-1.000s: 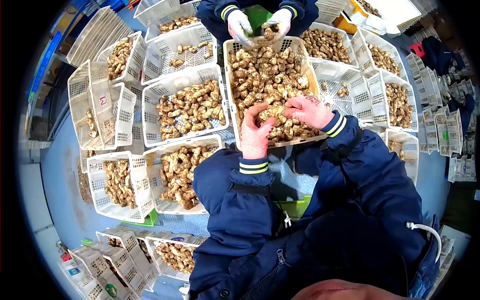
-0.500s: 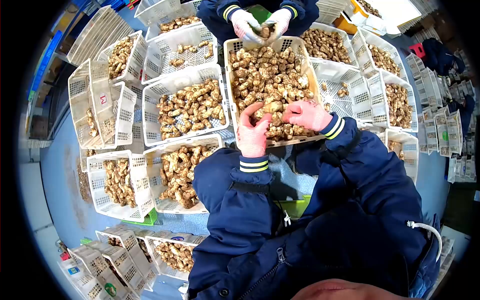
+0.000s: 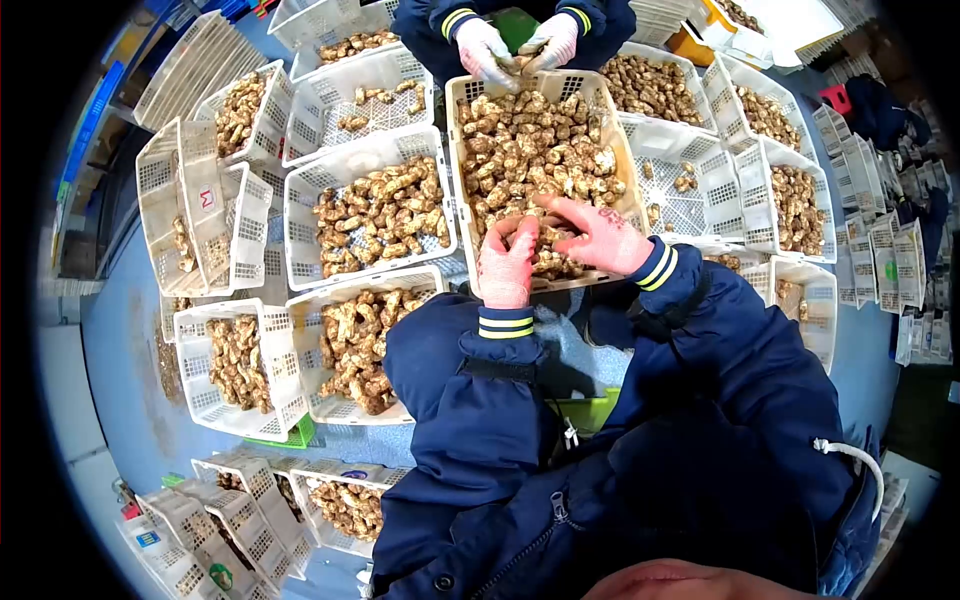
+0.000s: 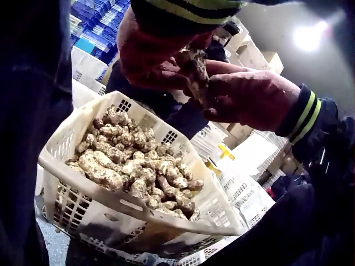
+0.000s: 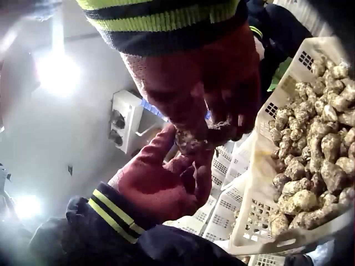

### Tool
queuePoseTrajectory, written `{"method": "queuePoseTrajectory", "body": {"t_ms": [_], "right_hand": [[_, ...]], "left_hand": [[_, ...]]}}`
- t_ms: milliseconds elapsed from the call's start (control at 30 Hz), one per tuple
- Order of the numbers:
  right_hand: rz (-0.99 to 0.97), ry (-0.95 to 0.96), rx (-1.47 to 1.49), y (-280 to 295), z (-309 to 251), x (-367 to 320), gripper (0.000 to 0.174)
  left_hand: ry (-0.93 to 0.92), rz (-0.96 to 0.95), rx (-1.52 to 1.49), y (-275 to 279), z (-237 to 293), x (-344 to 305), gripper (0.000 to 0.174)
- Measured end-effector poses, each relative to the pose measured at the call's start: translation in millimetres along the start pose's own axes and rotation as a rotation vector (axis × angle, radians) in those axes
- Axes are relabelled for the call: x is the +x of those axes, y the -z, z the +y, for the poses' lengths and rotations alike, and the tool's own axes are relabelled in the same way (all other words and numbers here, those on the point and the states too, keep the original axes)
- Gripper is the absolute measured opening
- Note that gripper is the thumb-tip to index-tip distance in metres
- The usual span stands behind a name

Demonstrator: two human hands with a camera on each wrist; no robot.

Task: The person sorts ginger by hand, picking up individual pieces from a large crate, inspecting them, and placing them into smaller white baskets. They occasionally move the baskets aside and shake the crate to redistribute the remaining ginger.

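The mushroom (image 4: 197, 80) was between your two hands, touching both and raised above the near end of the middle crate (image 3: 458, 140) — neither hand was the nearer. From your left hand (image 3: 505, 272) it lay to the right, from your right hand (image 3: 608, 240) to the left. Seen from the left wrist, its long axis ran close to upright with a slight tilt, crosswise to the right fingers, which reached in from the side. Your left hand gripped it round the upper part in that view, and your right hand pinched it lower down; shadow hid just where each fingertip pressed. That axis seemed the thing to mind, since both sets of fingers crowded its length.

Beneath and beyond your hands lay the pile (image 3: 540, 150) in the middle crate. Just beside that crate stood a well-stocked crate (image 3: 300, 235) on your left and a sparsely filled crate (image 3: 690, 210) on your right. Across the far rim were another person's gloved hands (image 3: 484, 52) — and farther off, to the left, some stacked crates (image 3: 200, 75).
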State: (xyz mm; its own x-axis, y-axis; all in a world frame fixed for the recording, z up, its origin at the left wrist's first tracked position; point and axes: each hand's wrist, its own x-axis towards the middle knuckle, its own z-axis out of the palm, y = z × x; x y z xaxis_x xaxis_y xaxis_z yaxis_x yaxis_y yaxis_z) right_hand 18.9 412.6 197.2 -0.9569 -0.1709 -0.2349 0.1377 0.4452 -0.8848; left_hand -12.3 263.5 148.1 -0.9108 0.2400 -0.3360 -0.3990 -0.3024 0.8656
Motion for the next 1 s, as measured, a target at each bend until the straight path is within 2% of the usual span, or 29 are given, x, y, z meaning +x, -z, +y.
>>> {"method": "queuePoseTrajectory", "body": {"t_ms": [67,133,200,233,267,333,400,467,500,600,633,667,733,767,800,833,867,900,1000], "right_hand": [[0.081,0.313,-0.189,-7,6,-1,0.062],[0.053,0.272,-0.199,-7,7,-4,0.061],[0.051,0.133,-0.156,-6,8,-3,0.061],[0.033,0.069,0.055,-8,16,0,0.061],[0.033,0.069,0.055,-6,17,0,0.061],[0.038,-0.01,0.366,-1,17,1,0.06],[0.057,0.036,0.385,6,16,1,0.058],[0.033,-0.046,0.533,11,14,-1,0.057],[0.058,-0.033,0.727,8,23,1,0.058],[0.155,-0.091,0.841,5,29,6,0.058],[0.252,-0.104,0.899,3,30,3,0.058],[0.251,-0.103,0.901,3,28,3,0.058],[0.232,-0.004,0.424,4,27,5,0.06],[0.228,0.092,0.277,-1,21,10,0.059],[0.079,0.057,0.533,-6,12,4,0.056],[0.064,0.076,0.479,-9,9,0,0.054],[0.048,0.096,0.424,-10,6,-2,0.051],[0.157,0.184,0.205,-11,3,-1,0.043],[0.256,0.091,0.179,-1,-4,-5,0.042]], "left_hand": [[0.001,0.004,0.014,-1,-4,3,0.031],[0.009,-0.036,0.038,1,-10,5,0.032],[0.04,-0.042,-0.038,2,-11,5,0.031],[0.02,-0.06,-0.034,4,-11,5,0.039],[0.02,-0.06,-0.034,6,-11,6,0.039],[-0.017,-0.053,-0.149,6,-11,6,0.037],[-0.022,-0.038,-0.133,6,-14,8,0.034],[0.006,-0.046,-0.152,7,-16,10,0.034],[0.008,-0.071,-0.162,8,-17,11,0.036],[0.026,-0.094,-0.219,9,-19,11,0.038],[0.025,-0.094,-0.217,8,-19,11,0.038],[0.05,-0.074,-0.255,6,-19,10,0.04],[0.075,-0.053,-0.291,1,-18,7,0.043],[0.151,-0.062,-0.383,-5,-11,3,0.045],[0.227,-0.071,-0.473,-9,-6,0,0.047],[0.218,-0.249,-0.465,4,-19,8,0.05],[0.219,-0.249,-0.462,5,-15,7,0.05],[0.243,-0.243,-0.498,5,-12,6,0.049],[0.233,-0.217,-0.564,4,-9,0,0.042]]}}
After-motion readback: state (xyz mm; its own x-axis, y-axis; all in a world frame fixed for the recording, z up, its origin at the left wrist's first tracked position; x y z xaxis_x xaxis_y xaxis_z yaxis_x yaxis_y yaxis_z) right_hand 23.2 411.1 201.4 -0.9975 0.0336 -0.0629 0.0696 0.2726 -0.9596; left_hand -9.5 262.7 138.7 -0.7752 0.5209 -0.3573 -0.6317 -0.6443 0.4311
